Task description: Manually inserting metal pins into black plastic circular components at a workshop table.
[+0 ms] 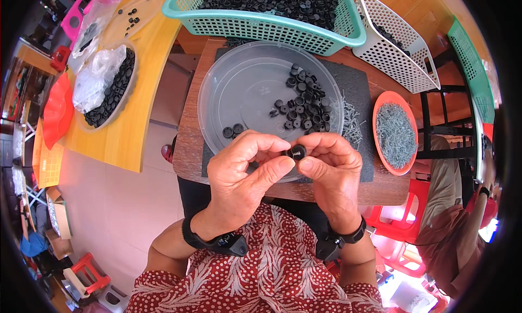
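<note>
My left hand point(244, 169) and my right hand point(336, 174) meet over the near rim of a clear round tub point(239, 90). Between their fingertips is a small black plastic cap point(299, 151) with a silvery threaded screw showing at its middle. The left thumb and forefinger pinch its left side, and the right ones grip it from the right. Fingers hide part of the piece. Loose black caps point(302, 103) lie heaped in the right half of the tub, and a few more black caps point(232, 131) sit near its left wall, beside my left hand.
Loose screws point(352, 122) lie on a dark mat point(353, 79) right of the tub. An orange dish point(379, 144) holds more screws. Behind stand a green basket point(261, 30) of black parts and a white basket point(391, 63). A yellow table point(130, 139) is at left; another person point(446, 226) sits at right.
</note>
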The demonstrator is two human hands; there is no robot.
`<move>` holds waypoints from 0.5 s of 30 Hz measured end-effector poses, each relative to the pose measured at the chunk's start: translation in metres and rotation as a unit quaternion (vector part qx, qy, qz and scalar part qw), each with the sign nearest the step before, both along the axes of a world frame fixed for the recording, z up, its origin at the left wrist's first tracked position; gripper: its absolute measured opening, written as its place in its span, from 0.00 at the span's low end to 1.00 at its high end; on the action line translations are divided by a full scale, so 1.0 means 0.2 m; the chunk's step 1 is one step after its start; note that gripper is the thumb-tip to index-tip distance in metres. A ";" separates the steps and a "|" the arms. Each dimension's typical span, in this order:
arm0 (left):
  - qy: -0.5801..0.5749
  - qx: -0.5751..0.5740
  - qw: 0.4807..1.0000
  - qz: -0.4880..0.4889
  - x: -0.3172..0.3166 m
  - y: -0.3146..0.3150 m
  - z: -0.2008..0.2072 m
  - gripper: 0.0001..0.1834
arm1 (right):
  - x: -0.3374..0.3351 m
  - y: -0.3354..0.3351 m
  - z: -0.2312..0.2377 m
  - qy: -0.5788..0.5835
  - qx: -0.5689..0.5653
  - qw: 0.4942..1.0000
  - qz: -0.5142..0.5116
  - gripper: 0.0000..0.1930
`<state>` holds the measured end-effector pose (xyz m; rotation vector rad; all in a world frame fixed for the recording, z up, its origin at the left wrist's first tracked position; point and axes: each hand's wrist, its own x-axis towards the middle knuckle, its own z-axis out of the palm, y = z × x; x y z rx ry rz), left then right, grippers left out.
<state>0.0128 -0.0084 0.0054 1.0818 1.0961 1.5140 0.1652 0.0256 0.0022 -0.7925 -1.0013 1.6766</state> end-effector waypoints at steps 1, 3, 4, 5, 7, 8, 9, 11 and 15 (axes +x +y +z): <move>-0.001 -0.001 1.000 0.000 0.00 0.00 0.00 0.09 | 0.00 0.00 0.00 -0.001 -0.001 1.000 0.000 0.13; 0.028 0.022 0.999 0.009 0.00 0.00 -0.01 0.09 | 0.00 0.00 0.00 -0.007 0.016 1.000 -0.002 0.14; 0.027 0.021 0.999 0.009 0.00 0.00 -0.02 0.09 | -0.01 0.00 0.00 -0.007 0.016 1.000 -0.001 0.14; 0.026 0.021 0.999 0.012 0.00 0.00 -0.02 0.09 | -0.01 -0.01 0.01 -0.013 0.016 1.000 -0.005 0.14; 0.025 0.020 0.999 0.015 0.00 0.00 -0.02 0.09 | -0.01 -0.01 0.01 -0.019 0.016 1.000 -0.009 0.14; 0.030 0.020 0.999 0.014 0.00 0.00 -0.02 0.09 | -0.01 -0.01 0.01 -0.043 0.031 0.999 -0.012 0.14; 0.034 0.020 0.999 0.012 0.00 0.00 -0.02 0.09 | -0.01 -0.01 0.01 -0.067 0.046 0.997 -0.015 0.14; 0.045 0.022 0.999 0.012 -0.01 0.00 -0.02 0.09 | -0.02 -0.01 0.01 -0.070 0.047 0.996 -0.017 0.14; 0.064 0.033 0.997 0.018 0.00 0.00 -0.03 0.09 | -0.02 -0.02 0.00 -0.077 0.052 0.996 -0.019 0.14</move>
